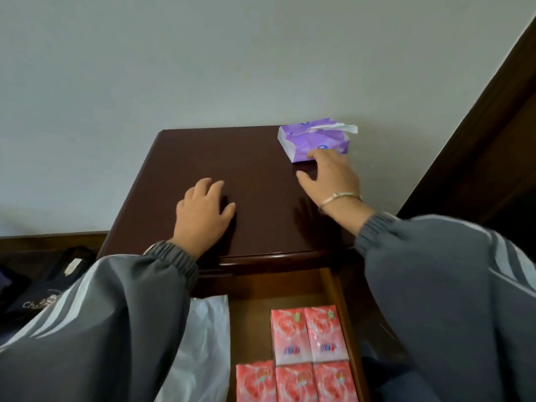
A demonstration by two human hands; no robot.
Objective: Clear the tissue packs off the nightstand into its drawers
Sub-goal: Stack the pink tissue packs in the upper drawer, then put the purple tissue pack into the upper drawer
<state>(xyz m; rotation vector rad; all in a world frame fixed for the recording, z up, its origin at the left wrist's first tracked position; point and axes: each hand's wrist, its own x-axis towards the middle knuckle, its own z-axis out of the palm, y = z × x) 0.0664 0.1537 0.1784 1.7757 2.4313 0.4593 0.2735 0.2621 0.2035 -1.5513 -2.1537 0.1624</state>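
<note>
Drawer (345,329): pulled out at the bottom of the shot, dark brown wood like everything else on the stand, plain straight walls.

Pink packs (309,333): five small pocket tissue packs lying flat in the drawer, two side by side farther in and three in a row nearest the camera, all touching. Glossy pink plastic wrap with a rose-ish print and a white band at one end. There's a little red and blue logo on that band, but it's upside down and too blurry to read.

White bag (203,343): thin crinkly plastic bag on the left side of the drawer, partly under the left sleeve.

Dark bag (37,297): down on the floor at the left, soft dark fabric with white lettering that starts "Cha", and the rest is cut off by the sleeve.

Sleeves (101,329): grey jacket, smooth fabric, lighter stripes, gathered elastic cuffs.

Left hand (204,211): palm down, resting flat on the nightstand top, fingers loosely spread, holding nothing.

Nightstand (232,158): smooth polished dark wood top with a rounded front edge, pushed up against a pale wall.

Right hand (330,177): stretched out toward the back right corner, fingers spread wide, thumb out to the side. Fingertips are on the near edge of the purple pack, not closed around it. Thin metal bangle (342,197) on the wrist.

Purple pack (314,139): the only one left on top, back right corner. Soft crumpled purple wrap, small round logos I can't read, white tissue poking out the top.
</note>
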